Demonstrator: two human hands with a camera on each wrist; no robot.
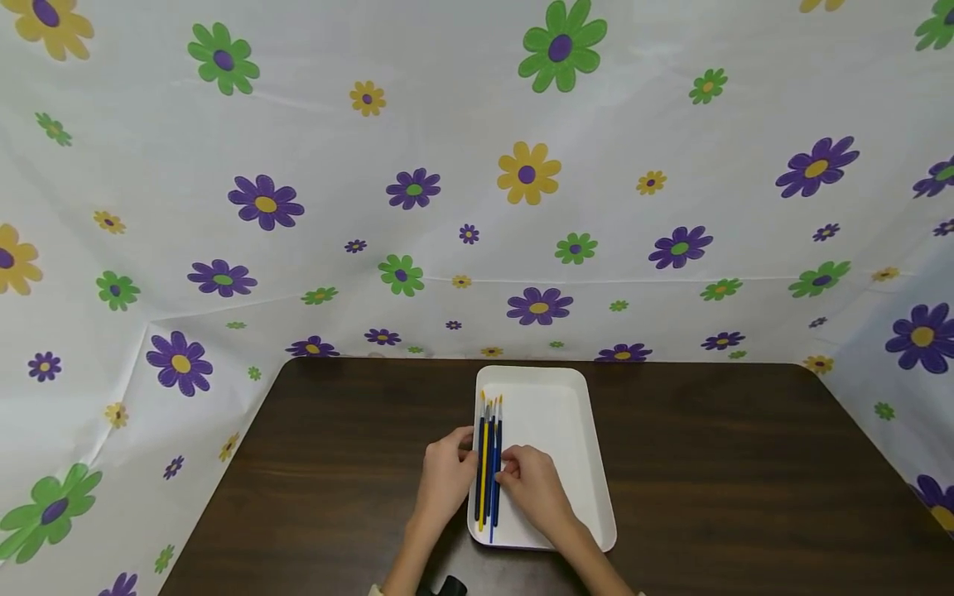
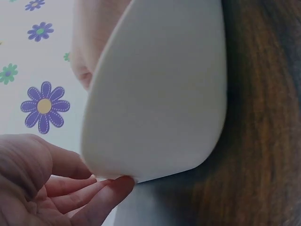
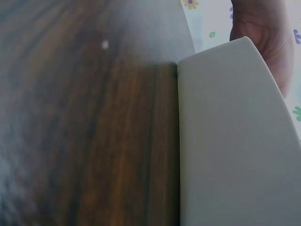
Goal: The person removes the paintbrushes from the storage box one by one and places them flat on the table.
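Note:
In the head view, a white rectangular tray (image 1: 555,414) lies on the table. Several slim paintbrushes (image 1: 488,430) with yellowish tips and dark blue, blue and yellow handles lie side by side along its left wall, tips away from me. My left hand (image 1: 445,476) pinches the tray's left rim beside the handles; the left wrist view shows its fingers (image 2: 106,200) on both sides of the rim. Inside the tray my right hand (image 1: 538,484) is at the rightmost dark blue paintbrush, thumb and finger pinching its handle. In the right wrist view the tray's wall hides the right fingertips.
The tray stands on a dark brown wooden table (image 1: 693,463). A white cloth (image 1: 462,124) with green, purple and yellow flowers hangs behind and at both sides. Something small and black (image 1: 452,586) shows at the bottom edge, near my left forearm.

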